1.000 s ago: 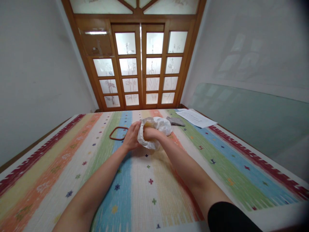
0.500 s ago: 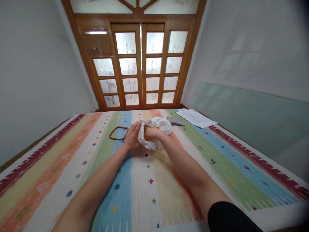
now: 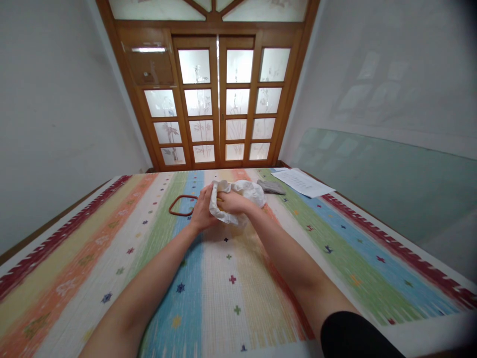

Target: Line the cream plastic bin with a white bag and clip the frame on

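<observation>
A white, crumpled, bag-like piece with a gathered rim lies on the striped tablecloth, its opening toward me and to the left. My left hand is closed on the left side of that rim, fingers pointing away from me. My right hand reaches into the opening. Its fingers are bent around or against something yellow-brown, mostly hidden by the white folds, so its kind does not show. Left of my left hand lies a brown rounded frame-like ring.
A folded grey cloth lies behind and right of the white piece. Beside it are printed paper sheets. A pale green glass-like panel leans on the right wall. Wooden glazed doors stand beyond the table.
My right hand has come slightly out and up in the opening, so more of its fingers and the yellow-brown thing show. The white rim has shifted slightly left and up.
</observation>
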`<state>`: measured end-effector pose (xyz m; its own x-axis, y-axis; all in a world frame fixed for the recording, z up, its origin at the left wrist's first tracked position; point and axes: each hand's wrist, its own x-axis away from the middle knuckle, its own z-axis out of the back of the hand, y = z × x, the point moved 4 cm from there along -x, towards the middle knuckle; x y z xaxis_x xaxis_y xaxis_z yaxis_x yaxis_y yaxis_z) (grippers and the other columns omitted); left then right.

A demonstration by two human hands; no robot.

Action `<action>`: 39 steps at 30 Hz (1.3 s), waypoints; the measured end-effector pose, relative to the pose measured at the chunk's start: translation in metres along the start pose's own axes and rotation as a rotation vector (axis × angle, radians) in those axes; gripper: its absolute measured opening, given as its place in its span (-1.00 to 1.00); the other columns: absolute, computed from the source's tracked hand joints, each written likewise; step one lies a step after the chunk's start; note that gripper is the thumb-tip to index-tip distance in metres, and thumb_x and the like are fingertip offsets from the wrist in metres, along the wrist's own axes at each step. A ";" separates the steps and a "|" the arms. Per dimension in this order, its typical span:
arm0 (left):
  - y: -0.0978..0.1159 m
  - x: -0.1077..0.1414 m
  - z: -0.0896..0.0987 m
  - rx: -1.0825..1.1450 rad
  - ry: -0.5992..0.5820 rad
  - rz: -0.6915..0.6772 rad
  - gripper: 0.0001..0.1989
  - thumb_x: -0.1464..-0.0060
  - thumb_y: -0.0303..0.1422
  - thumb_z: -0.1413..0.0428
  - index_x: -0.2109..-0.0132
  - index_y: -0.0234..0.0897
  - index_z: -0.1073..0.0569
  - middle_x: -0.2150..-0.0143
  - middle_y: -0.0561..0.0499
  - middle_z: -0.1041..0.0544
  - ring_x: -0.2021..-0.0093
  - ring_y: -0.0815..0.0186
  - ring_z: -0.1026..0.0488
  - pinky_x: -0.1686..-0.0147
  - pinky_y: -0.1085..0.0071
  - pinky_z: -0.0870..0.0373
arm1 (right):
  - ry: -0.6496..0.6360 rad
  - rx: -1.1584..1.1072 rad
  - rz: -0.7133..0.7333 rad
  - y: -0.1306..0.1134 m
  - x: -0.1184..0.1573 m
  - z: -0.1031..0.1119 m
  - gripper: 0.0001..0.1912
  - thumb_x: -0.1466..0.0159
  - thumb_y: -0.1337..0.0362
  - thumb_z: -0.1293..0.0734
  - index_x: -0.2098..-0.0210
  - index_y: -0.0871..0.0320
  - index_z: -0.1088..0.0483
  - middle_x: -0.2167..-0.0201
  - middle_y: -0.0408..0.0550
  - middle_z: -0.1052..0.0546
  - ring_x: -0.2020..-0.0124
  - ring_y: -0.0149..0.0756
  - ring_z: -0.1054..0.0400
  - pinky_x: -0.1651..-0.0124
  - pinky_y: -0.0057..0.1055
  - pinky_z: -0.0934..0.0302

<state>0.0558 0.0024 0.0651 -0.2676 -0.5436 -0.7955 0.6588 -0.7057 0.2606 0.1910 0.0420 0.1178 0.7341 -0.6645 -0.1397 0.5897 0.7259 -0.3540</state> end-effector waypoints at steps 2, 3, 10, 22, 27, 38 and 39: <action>-0.007 0.000 0.002 0.018 0.043 0.024 0.17 0.01 -0.06 -0.31 -0.52 -0.20 0.21 -0.46 -0.31 -0.08 -0.45 -0.16 -0.09 -0.39 -0.17 -0.15 | 0.019 -0.012 0.034 -0.006 0.003 0.013 -0.60 -0.45 0.22 -0.16 -0.14 0.19 -0.49 -0.15 0.12 -0.53 -0.11 -0.11 -0.44 -0.18 -0.30 -0.23; -0.009 0.000 0.002 0.024 0.058 0.033 0.17 0.02 -0.05 -0.32 -0.52 -0.20 0.20 -0.46 -0.31 -0.08 -0.45 -0.16 -0.08 -0.39 -0.17 -0.15 | 0.057 -0.020 0.038 -0.009 0.004 0.020 -0.60 -0.46 0.22 -0.15 -0.14 0.17 -0.49 -0.16 0.09 -0.54 -0.13 -0.13 -0.43 -0.19 -0.31 -0.22; -0.001 -0.002 0.000 0.006 0.007 0.027 0.20 0.07 -0.13 -0.35 -0.52 -0.19 0.18 -0.44 -0.30 -0.12 -0.43 -0.12 -0.13 -0.39 -0.14 -0.18 | 0.198 0.007 -0.055 -0.003 0.004 0.035 -0.61 -0.47 0.21 -0.13 0.01 0.23 -0.54 -0.02 0.13 -0.60 -0.03 -0.17 -0.46 -0.10 -0.36 -0.21; -0.010 -0.002 0.002 0.065 0.072 0.078 0.19 0.07 0.00 -0.36 -0.50 -0.30 0.09 -0.43 -0.35 -0.13 -0.42 -0.18 -0.12 -0.40 -0.16 -0.13 | 0.320 0.009 -0.048 -0.012 0.012 0.050 -0.63 -0.48 0.19 -0.14 -0.02 0.16 -0.53 0.01 0.05 -0.60 -0.01 -0.19 -0.44 -0.08 -0.35 -0.20; -0.017 0.000 0.002 0.103 0.136 0.146 0.23 0.14 0.08 -0.38 -0.49 -0.22 0.08 -0.39 -0.33 -0.20 -0.40 -0.14 -0.21 -0.35 -0.13 -0.22 | 0.470 0.012 -0.084 0.006 0.014 0.057 -0.65 -0.46 0.19 -0.21 -0.12 0.18 -0.47 -0.13 0.08 -0.52 -0.18 -0.16 -0.35 -0.26 -0.29 -0.12; -0.008 0.000 0.000 0.191 0.106 0.084 0.25 0.20 0.03 -0.42 -0.50 -0.14 0.04 -0.45 -0.27 -0.16 -0.44 -0.14 -0.15 -0.40 -0.14 -0.14 | 0.371 -0.379 -0.059 0.056 -0.005 0.036 -0.57 -0.47 0.07 -0.14 0.23 0.19 -0.53 0.19 0.00 -0.61 0.12 -0.23 -0.42 -0.02 -0.36 -0.21; -0.010 0.001 -0.001 0.213 0.112 0.100 0.25 0.21 0.02 -0.43 -0.50 -0.15 0.03 -0.45 -0.28 -0.16 -0.45 -0.14 -0.14 -0.41 -0.13 -0.13 | 0.381 -0.473 -0.063 0.063 -0.005 0.035 -0.60 -0.44 0.05 -0.18 0.22 0.17 -0.54 0.17 -0.03 -0.61 0.11 -0.23 -0.42 -0.03 -0.37 -0.21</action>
<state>0.0497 0.0097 0.0610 -0.1217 -0.5702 -0.8124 0.5122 -0.7372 0.4407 0.2361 0.0971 0.1285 0.4792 -0.7839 -0.3947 0.3505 0.5832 -0.7328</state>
